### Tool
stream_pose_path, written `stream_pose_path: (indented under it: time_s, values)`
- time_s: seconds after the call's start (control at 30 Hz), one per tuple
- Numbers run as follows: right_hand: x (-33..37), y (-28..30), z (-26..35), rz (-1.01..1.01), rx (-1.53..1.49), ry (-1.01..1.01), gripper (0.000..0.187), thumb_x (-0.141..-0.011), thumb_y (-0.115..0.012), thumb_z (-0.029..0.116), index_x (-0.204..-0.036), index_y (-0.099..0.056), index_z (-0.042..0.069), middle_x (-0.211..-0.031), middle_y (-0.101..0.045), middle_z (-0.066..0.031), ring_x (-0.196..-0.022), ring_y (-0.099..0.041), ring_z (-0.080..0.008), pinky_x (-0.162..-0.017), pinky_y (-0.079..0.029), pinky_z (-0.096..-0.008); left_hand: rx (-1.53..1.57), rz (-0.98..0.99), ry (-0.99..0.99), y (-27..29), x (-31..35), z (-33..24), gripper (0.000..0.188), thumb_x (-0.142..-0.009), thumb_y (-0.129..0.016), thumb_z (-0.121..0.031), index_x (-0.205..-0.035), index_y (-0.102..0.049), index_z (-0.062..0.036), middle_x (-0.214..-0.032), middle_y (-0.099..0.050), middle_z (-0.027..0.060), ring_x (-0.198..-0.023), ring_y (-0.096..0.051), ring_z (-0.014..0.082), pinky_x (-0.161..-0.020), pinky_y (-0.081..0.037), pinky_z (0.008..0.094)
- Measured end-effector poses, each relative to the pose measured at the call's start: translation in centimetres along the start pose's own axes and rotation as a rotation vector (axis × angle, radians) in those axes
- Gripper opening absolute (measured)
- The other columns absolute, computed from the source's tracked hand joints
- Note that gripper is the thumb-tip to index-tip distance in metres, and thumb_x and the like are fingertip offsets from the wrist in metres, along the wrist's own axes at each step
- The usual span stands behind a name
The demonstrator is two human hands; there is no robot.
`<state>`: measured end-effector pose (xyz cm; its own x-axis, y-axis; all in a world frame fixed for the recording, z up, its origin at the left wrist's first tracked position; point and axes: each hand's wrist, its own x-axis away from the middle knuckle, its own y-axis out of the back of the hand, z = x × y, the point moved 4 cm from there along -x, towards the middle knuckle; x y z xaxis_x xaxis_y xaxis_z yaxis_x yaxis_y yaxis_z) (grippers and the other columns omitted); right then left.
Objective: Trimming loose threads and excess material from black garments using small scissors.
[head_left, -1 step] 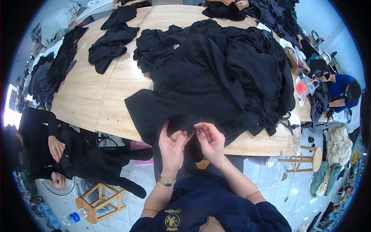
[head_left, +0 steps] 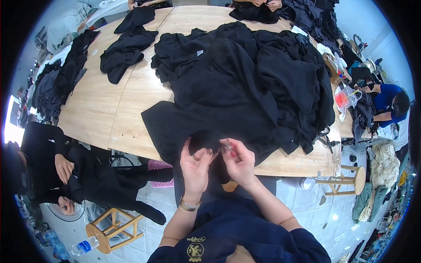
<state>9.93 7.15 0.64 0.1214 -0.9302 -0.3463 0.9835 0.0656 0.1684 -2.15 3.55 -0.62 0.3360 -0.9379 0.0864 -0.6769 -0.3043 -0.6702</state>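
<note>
Close handwork: left hand [head_left: 195, 165] pinches black cloth [head_left: 193, 120]; right hand [head_left: 240, 162], blurred, has a grip I can't tell; next calls for steadiness

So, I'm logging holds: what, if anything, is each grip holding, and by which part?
The left grip pinches the black cloth by its near edge. Something red is in the right grip; its kind and held part are too blurred to tell.
</note>
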Motion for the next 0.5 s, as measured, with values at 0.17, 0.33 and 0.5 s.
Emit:
stream_pose_path:
  time_s: [0.17, 0.33, 0.5]
  values:
    - [-0.9, 0.0, 2.4, 0.113, 0.456, 0.503, 0.026, -0.066, -0.058, -0.007, -0.091, -0.060, 0.002, -0.060, -0.054, -0.0058, -0.048, -0.052, -0.0149, -0.044, -0.037, -0.0249, -0.304, -0.026, -0.110, 0.7, 0.6, -0.1, 0.062, -0.082, -0.057, 0.007, -0.132, -0.022, 0.0051, -0.092, -0.062, 0.0098, -0.087, -0.060, 0.0127, -0.081, -0.049, 0.0253]
    - [-0.8, 0.0, 2.3, 0.088, 0.455, 0.539, 0.034, -0.058, -0.060, -0.007, -0.091, -0.058, 0.001, -0.060, -0.054, -0.0048, -0.047, -0.053, -0.0179, -0.046, -0.040, -0.0263, -0.361, -0.011, -0.154, 0.8, 0.7, 0.3, 0.069, -0.080, -0.056, 0.012, -0.136, -0.017, 0.0023, -0.093, -0.059, 0.0104, -0.086, -0.060, 0.0120, -0.081, -0.049, 0.0239]
    - [-0.1, 0.3, 1.4, 0.101, 0.274, 0.495, 0.031, -0.061, -0.060, -0.007, -0.091, -0.057, 0.001, -0.066, -0.059, -0.0063, -0.052, -0.058, -0.0184, -0.049, -0.045, -0.0273, -0.067, -0.059, -0.003, -0.5, 0.6, -0.1, 0.065, -0.084, -0.054, 0.008, -0.137, -0.017, -0.0003, -0.091, -0.058, 0.0095, -0.085, -0.060, 0.0125, -0.082, -0.050, 0.0259]
